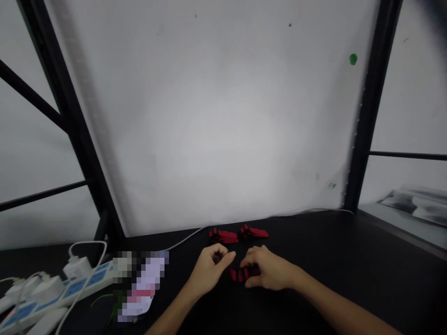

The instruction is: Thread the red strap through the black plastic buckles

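Red-and-black pieces (240, 274) lie on the black table (349, 270) under my hands, just in front of two more red bundles (239, 234) of the same kind. My right hand (270, 272) rests curled over them, fingers touching. My left hand (209, 270), just left of them, is curled; whether it grips anything I cannot tell.

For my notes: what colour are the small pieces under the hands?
Red small pieces, head view.

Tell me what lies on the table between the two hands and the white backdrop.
In the head view, two small bundles of red and black pieces lie on the black table, just beyond the left hand and the right hand.
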